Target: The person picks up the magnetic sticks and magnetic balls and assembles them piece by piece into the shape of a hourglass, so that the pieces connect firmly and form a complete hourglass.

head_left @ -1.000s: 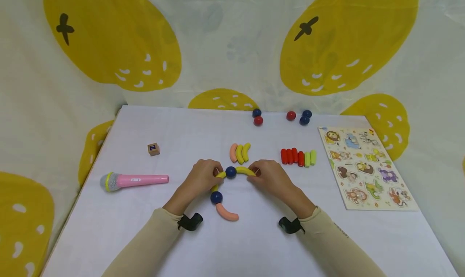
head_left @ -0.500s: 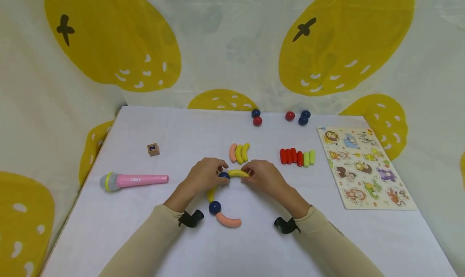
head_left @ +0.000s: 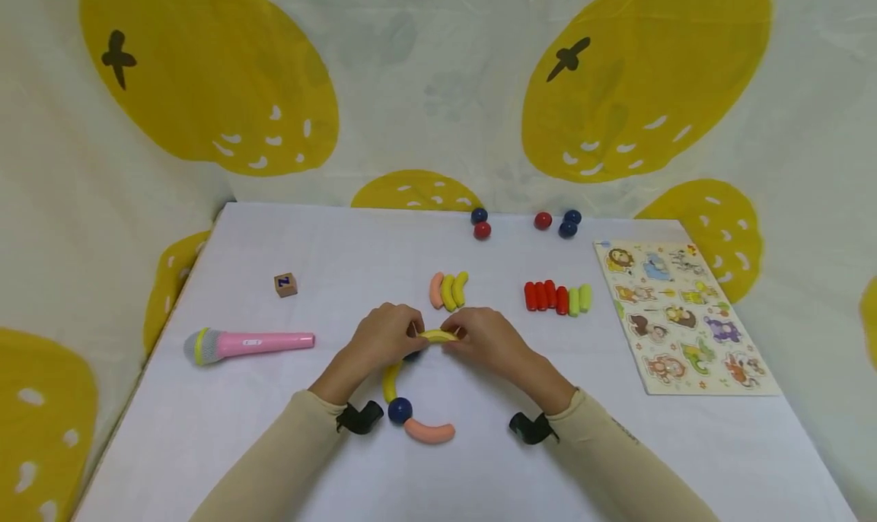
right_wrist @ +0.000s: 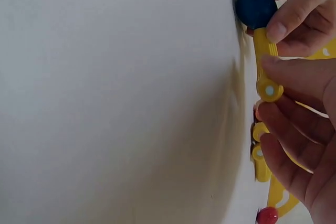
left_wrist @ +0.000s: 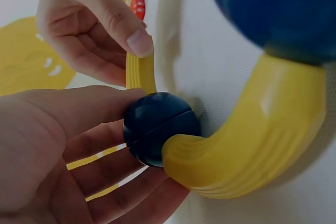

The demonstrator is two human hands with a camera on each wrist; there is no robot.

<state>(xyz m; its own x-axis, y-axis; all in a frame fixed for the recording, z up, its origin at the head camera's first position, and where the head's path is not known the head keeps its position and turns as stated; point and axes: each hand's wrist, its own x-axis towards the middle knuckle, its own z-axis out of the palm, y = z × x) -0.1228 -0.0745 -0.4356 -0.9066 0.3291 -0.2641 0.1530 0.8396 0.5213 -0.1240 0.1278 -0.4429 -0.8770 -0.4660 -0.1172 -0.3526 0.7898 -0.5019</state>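
A chain of toy building pieces lies in front of me in the head view. My left hand (head_left: 387,335) grips a blue ball (left_wrist: 160,127), its thumb along the top and its fingers behind. Between thumb and fingers, my right hand (head_left: 486,343) pinches the free end of a curved yellow rod (head_left: 437,335), which meets that ball. On the ball's other side a second curved yellow rod (head_left: 390,383) leads to another blue ball (head_left: 400,411), then a curved pink rod (head_left: 429,431). A pale round dot shows on the held rod's end in the right wrist view.
Just beyond my hands lie loose pink and yellow curved rods (head_left: 448,291). Red and green short rods (head_left: 551,297) stand further right, beside an animal puzzle board (head_left: 685,320). Red and blue balls (head_left: 543,221) line the back. A pink microphone (head_left: 263,343) and letter cube (head_left: 285,284) lie left.
The left hand has shifted its hold from the yellow rod to the blue ball. Both hands have drawn together, the right moving left. The chain's lower part has slid nearer me and slightly left.
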